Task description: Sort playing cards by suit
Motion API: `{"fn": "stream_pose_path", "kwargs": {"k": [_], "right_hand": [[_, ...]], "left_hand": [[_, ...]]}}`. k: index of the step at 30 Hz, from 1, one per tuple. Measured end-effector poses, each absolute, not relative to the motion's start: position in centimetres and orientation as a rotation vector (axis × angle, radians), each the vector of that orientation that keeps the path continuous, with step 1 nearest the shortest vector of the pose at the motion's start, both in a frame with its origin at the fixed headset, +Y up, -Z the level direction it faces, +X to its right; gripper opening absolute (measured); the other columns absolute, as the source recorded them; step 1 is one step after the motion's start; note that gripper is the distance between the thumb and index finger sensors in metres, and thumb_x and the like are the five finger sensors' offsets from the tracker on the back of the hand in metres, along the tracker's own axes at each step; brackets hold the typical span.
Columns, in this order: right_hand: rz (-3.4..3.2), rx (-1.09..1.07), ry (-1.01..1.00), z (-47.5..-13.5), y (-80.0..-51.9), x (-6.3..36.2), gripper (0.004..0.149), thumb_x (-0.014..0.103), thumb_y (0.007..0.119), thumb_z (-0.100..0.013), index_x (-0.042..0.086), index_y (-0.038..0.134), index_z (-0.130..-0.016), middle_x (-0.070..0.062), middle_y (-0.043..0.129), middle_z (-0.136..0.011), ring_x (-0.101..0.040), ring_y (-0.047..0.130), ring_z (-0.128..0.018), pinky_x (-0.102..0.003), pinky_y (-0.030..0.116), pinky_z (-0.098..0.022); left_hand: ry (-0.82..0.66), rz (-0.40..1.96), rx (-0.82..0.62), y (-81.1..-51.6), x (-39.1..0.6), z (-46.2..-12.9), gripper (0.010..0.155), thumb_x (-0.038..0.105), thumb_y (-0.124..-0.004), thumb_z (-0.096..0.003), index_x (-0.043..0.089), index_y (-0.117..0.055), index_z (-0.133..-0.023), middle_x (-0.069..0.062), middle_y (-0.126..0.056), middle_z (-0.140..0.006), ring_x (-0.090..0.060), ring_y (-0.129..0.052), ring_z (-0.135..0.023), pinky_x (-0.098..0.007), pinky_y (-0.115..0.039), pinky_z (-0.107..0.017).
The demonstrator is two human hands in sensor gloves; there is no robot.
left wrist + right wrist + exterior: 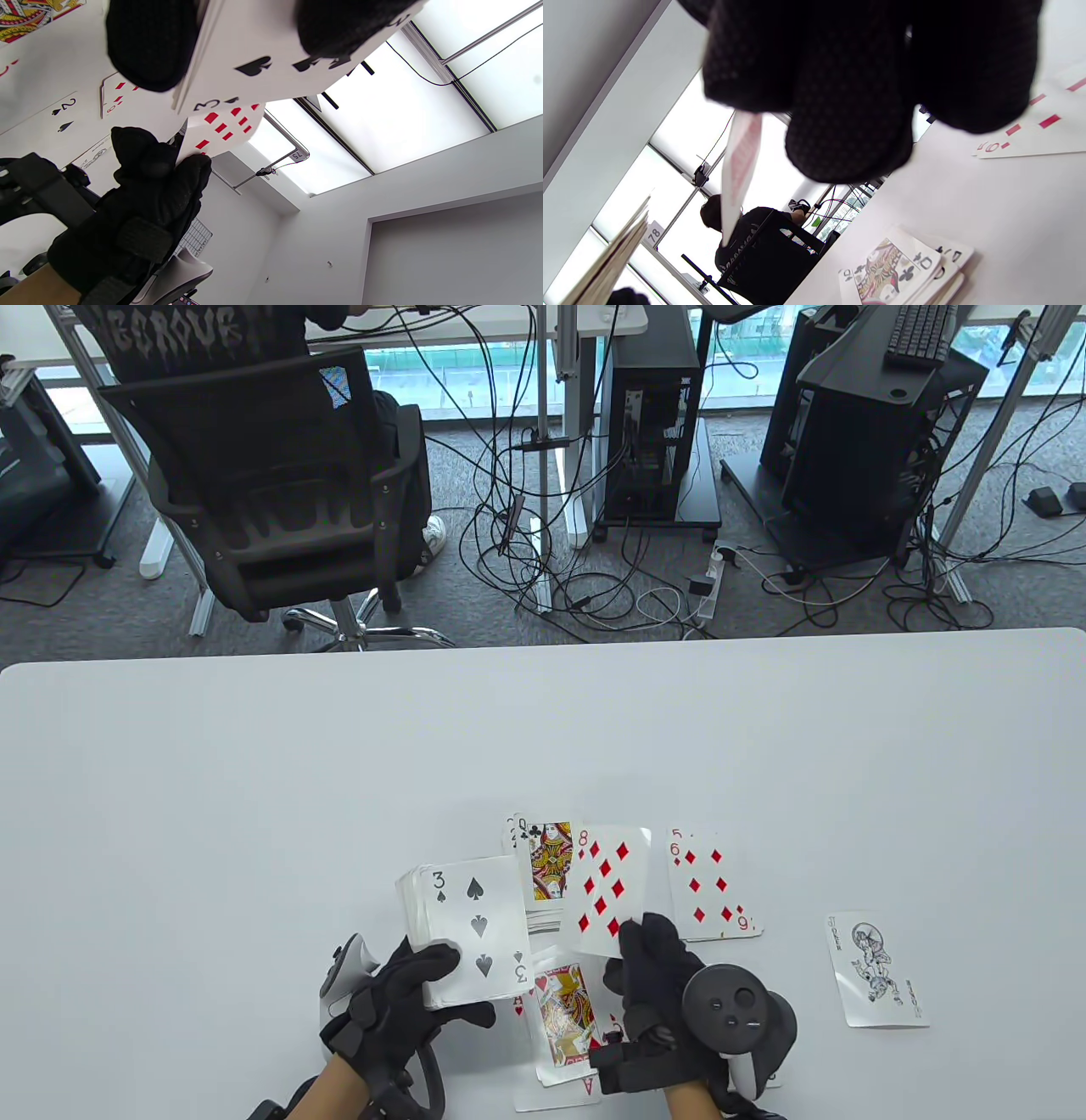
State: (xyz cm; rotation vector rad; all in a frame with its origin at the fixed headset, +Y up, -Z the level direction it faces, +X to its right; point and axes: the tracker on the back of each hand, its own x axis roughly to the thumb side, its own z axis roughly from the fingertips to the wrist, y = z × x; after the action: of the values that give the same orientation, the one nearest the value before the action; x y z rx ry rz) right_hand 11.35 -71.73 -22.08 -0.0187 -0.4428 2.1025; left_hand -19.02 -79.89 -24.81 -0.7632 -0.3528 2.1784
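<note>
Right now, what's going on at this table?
A person is sorting playing cards by suit. The left hand grips the deck, 3 of spades on top. The right hand pinches the 8 of diamonds, raised beside the diamond pile. A club pile, a heart pile and a joker lie on the table.

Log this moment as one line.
left hand: holds deck | right hand: pinches 8 of diamonds | diamond pile: on table
</note>
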Motion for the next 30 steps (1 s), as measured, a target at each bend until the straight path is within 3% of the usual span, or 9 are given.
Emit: {"fn": "stream_pose_path", "kwargs": {"k": [7, 13, 21, 30], "right_hand": [[2.322, -0.069, -0.398, -25.8, -70.5, 14.3, 0.039, 0.022, 0.066, -0.053, -0.011, 0.075, -0.071, -0.003, 0.094, -0.034, -0.022, 0.101, -0.026, -0.044, 0.088, -0.025], [2.597, -0.272, 0.025, -30.5, -72.7, 18.2, 0.039, 0.022, 0.068, -0.052, -0.011, 0.076, -0.071, -0.005, 0.094, -0.034, -0.024, 0.1, -0.026, -0.045, 0.087, -0.025], [2.961, -0.526, 0.231, -32.1, -76.4, 18.7, 0.043, 0.024, 0.068, -0.052, -0.013, 0.076, -0.072, -0.006, 0.094, -0.035, -0.025, 0.1, -0.027, -0.046, 0.087, -0.025], [3.184, -0.668, 0.355, -33.4, -77.2, 17.2, 0.048, 0.029, 0.069, -0.052, -0.013, 0.075, -0.073, -0.004, 0.093, -0.033, -0.021, 0.099, -0.022, -0.045, 0.087, -0.024]], "left_hand": [[-0.336, 2.185, -0.763, -80.1, -19.1, -24.8, 0.053, 0.041, -0.07, -0.0607, 0.037, -0.043, -0.106, 0.006, -0.058, -0.112, -0.028, -0.073, -0.1, -0.041, -0.083, -0.055], [-0.298, 2.183, -0.774, -80.8, -19.2, -24.9, 0.053, 0.042, -0.07, -0.061, 0.036, -0.043, -0.106, 0.006, -0.058, -0.112, -0.028, -0.074, -0.099, -0.041, -0.084, -0.054], [-0.282, 2.174, -0.786, -80.8, -19.1, -24.8, 0.053, 0.042, -0.07, -0.061, 0.036, -0.043, -0.106, 0.006, -0.058, -0.112, -0.028, -0.074, -0.099, -0.041, -0.084, -0.054], [-0.276, 2.165, -0.787, -80.8, -19.1, -24.8, 0.053, 0.042, -0.07, -0.061, 0.036, -0.043, -0.106, 0.006, -0.058, -0.112, -0.028, -0.074, -0.099, -0.041, -0.084, -0.054]]}}
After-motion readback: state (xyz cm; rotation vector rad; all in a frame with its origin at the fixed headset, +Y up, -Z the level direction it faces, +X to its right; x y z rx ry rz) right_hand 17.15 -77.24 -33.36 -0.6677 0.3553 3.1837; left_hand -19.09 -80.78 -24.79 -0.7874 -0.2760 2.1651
